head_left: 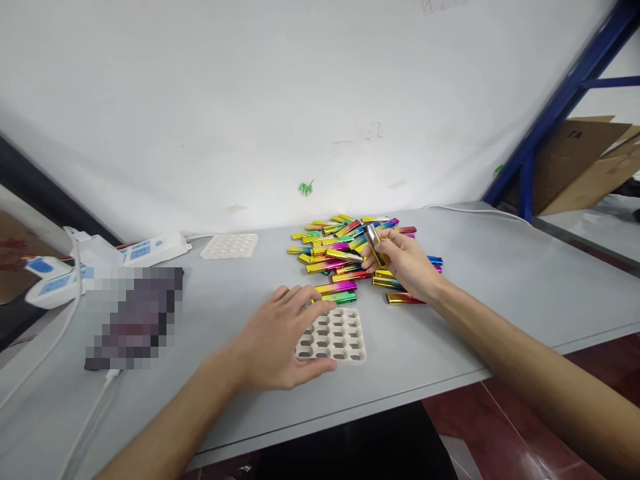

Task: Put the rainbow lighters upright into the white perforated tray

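My left hand (280,339) lies over the left side of a white tray (356,357) with rows of oblong holes. Its thumb is along the near edge and its index finger along the far edge, holding the tray on the table. In my right hand (400,257) is a shiny flat tube (373,241), silver at the upper end and gold lower down, pinched between thumb and fingers and tilted. Under and around that hand spreads a pile of similar tubes (323,267) in metallic yellow, pink, green, red and blue. The holes that show look unfilled.
A second white tray (231,246) sits near the wall. To the left are power strips (145,251), white cables and a pixelated dark object (143,320) with a cable plugged in. A blue metal frame (527,167) and cardboard boxes (575,160) stand at the right.
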